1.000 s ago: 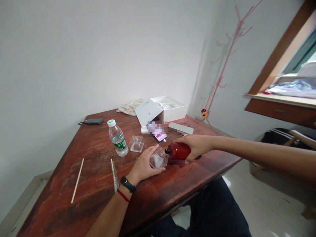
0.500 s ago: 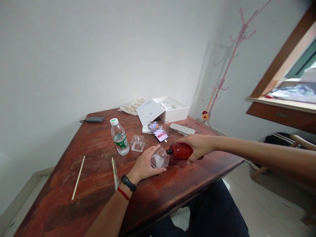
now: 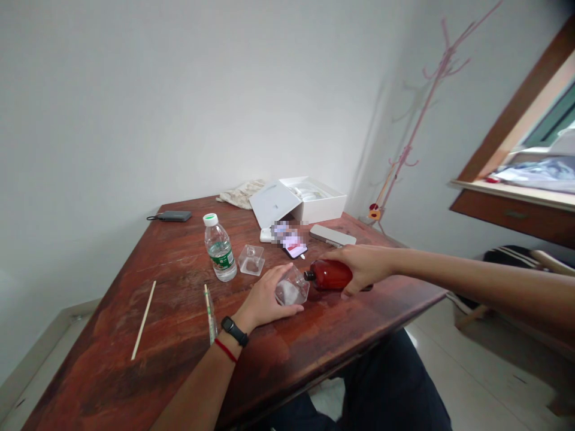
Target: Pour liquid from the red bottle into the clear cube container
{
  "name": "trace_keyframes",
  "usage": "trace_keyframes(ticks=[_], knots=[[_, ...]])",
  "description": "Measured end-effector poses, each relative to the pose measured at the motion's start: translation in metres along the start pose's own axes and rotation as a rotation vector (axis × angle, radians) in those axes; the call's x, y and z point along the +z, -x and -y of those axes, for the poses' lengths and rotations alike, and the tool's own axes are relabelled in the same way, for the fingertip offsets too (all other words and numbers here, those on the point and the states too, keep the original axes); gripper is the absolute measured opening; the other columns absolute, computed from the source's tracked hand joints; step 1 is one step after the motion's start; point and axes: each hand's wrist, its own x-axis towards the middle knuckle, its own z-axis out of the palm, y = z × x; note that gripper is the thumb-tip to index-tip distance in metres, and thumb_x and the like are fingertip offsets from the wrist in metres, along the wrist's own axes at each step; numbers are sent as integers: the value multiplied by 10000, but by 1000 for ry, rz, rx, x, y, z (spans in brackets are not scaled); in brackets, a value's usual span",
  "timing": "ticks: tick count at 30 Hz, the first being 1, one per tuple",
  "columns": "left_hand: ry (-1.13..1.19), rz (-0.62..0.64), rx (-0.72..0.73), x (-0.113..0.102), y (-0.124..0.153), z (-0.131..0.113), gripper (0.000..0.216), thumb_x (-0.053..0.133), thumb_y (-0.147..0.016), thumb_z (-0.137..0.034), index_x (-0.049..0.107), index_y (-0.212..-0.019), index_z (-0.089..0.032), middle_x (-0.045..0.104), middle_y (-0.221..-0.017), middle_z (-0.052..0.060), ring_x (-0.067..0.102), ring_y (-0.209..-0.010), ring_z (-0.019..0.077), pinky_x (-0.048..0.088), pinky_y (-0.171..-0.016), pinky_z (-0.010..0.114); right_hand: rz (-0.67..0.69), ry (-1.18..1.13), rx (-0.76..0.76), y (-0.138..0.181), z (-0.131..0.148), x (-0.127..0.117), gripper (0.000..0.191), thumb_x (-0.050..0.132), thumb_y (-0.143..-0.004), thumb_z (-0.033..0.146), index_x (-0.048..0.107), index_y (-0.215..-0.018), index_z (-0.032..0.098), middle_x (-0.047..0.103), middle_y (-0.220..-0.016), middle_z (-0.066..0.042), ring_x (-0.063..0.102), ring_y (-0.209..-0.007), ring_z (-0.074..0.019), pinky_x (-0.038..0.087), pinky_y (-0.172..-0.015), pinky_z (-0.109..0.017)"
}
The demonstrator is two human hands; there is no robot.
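My left hand [image 3: 266, 297] is wrapped round a small clear glass vessel [image 3: 293, 291] that rests on the wooden table [image 3: 171, 335]. My right hand [image 3: 362, 267] grips a dark red bottle [image 3: 327, 276] tipped on its side, its black neck pointing at the vessel's mouth. A black watch and a red band sit on my left wrist. Just behind the vessel stands a second small clear glass container [image 3: 251, 260].
A plastic water bottle [image 3: 220, 248] stands upright left of the glass pieces. Two thin sticks [image 3: 144, 319] lie at the left. Behind are a phone [image 3: 291, 242], an open white box [image 3: 300, 202], a flat grey case [image 3: 332, 235], a power bank [image 3: 173, 216] and a cloth [image 3: 239, 193]. A coat stand [image 3: 415, 117] is in the corner.
Both hands keep their hold and stay in place. Only the head camera has shifted slightly, so the scene slides a little to the right.
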Motion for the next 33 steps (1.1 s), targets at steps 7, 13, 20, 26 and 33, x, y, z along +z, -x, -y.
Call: trace_keyframes(ticks=[7,13,20,26,33], knots=[[9,-2,2,0,0,0,1022,1005,-742,-358,479,-1611,-249,583,-1587,144,573,-1454,368,418,-1270,520,10,-36,19,0,1,-1,962,925,-611,441,643,-1479,135,811,-1173,-160,772,-986,-409,571,-859,-446],[14,-3,3,-1,0,0,1014,1007,-741,-357,489,-1605,-240,575,-1598,149,566,-1461,369,409,-1277,517,21,-12,36,-1,1,-1,944,924,-606,486,668,-1445,139,810,-1157,-171,771,-987,-426,575,-847,-461],[21,-7,9,-1,0,-1,1012,1000,-747,-372,484,-1610,-256,580,-1596,144,572,-1456,371,416,-1271,522,25,-31,42,-2,1,-3,993,935,-605,470,638,-1493,139,803,-1183,-176,767,-1004,-425,573,-880,-474],[24,-15,11,0,0,1,1021,1004,-732,-361,489,-1607,-255,592,-1581,142,583,-1443,372,424,-1265,521,39,-36,33,-3,0,-2,983,929,-605,477,647,-1482,133,802,-1161,-171,765,-980,-415,578,-863,-473],[25,-13,10,0,0,3,1024,1004,-731,-378,486,-1607,-257,599,-1574,144,590,-1437,377,430,-1259,528,31,-22,28,-4,-1,-2,978,921,-604,495,653,-1470,128,801,-1170,-183,763,-1003,-437,581,-878,-499]])
